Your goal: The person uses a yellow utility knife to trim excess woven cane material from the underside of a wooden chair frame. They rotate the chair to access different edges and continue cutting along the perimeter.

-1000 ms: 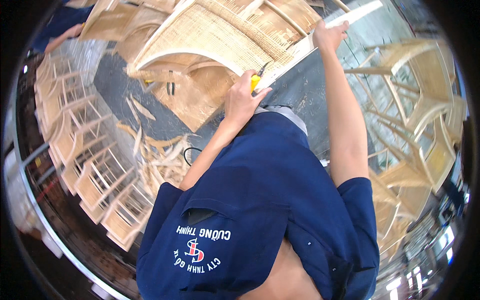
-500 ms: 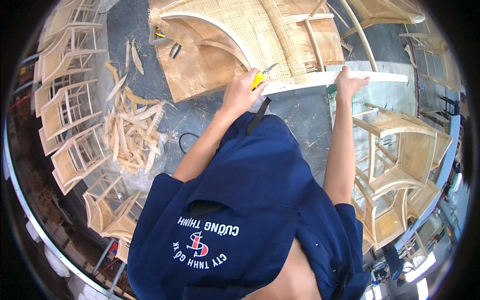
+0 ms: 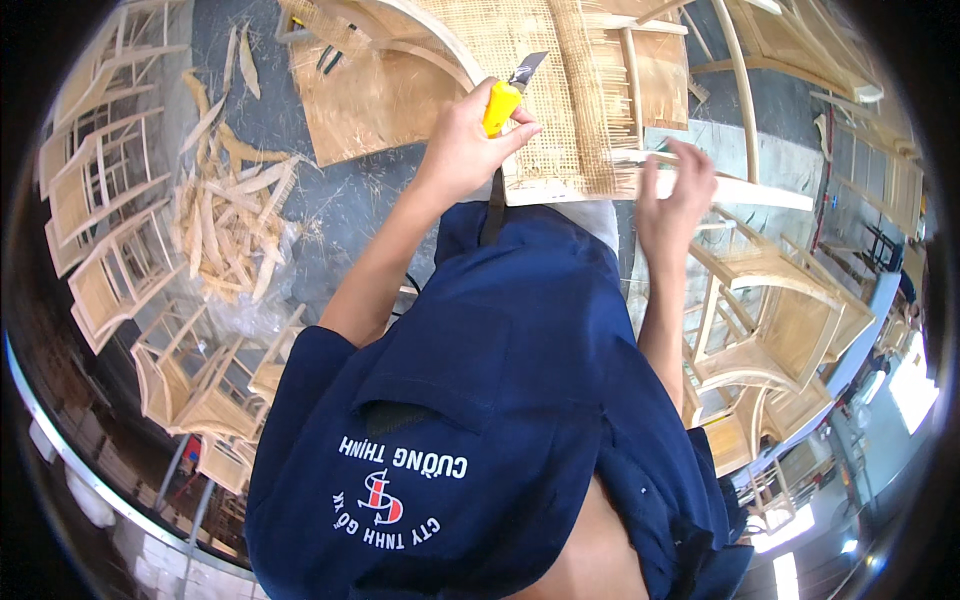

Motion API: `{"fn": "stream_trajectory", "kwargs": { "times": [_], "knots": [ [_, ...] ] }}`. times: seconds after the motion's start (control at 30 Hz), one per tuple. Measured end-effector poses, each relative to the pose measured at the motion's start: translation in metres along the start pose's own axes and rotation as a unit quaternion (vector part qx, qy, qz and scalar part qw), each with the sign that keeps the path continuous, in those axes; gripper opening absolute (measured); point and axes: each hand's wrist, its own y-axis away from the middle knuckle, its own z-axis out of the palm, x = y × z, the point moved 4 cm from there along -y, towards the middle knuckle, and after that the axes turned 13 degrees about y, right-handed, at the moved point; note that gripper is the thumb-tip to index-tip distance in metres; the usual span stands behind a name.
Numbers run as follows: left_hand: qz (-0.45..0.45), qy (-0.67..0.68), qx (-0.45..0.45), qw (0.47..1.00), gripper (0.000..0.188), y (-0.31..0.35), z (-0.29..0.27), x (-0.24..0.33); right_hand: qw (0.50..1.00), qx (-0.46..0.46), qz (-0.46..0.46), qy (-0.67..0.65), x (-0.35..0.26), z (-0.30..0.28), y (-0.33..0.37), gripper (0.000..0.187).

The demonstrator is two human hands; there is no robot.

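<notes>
Clasping yellow-handled utility knife (image 3: 503, 106) in left hand (image 3: 463, 150), beside left end of long pale wooden rail (image 3: 762, 195); spreading right hand's (image 3: 676, 205) fingers loosely near rail's middle, touch unclear. Judging tan woven cane sheet (image 3: 552, 130), beyond rail, light, springy, fray-prone: best pinching inside its edges.

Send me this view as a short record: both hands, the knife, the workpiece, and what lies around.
Left hand: closed around the yellow-handled knife
Knife blade: exposed, pointing up and to the right in the picture
Right hand: fingers parted and blurred, at the pale wooden rail; contact unclear
Workpiece: woven cane sheet with frayed strands along its right side
Left side: pile of pale strips; chair frames
Right side: more chair frames
</notes>
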Motion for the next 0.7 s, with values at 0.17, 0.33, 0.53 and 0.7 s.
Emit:
{"fn": "stream_trajectory", "kwargs": {
  "times": [0.17, 0.33, 0.53, 0.7],
  "knots": [
    [0.042, -0.071, -0.026, 0.996, 0.027, 0.012, 0.036, 0.020, 0.863, -0.175, -0.004, -0.474, -0.091, 0.006, -0.020, 0.035],
    [-0.025, -0.053, 0.001, 0.998, 0.042, 0.045, 0.047, 0.030, 0.831, -0.342, -0.045, -0.436, -0.086, 0.030, -0.037, 0.039],
    [0.036, -0.265, 0.227, 0.936, 0.035, 0.091, 0.033, -0.002, 0.770, -0.317, -0.020, -0.554, -0.051, 0.025, -0.062, 0.044],
    [-0.002, -0.348, 0.244, 0.905, 0.033, 0.090, 0.070, -0.008, 0.737, -0.384, -0.002, -0.556, -0.034, 0.025, -0.062, 0.042]
  ]
}}
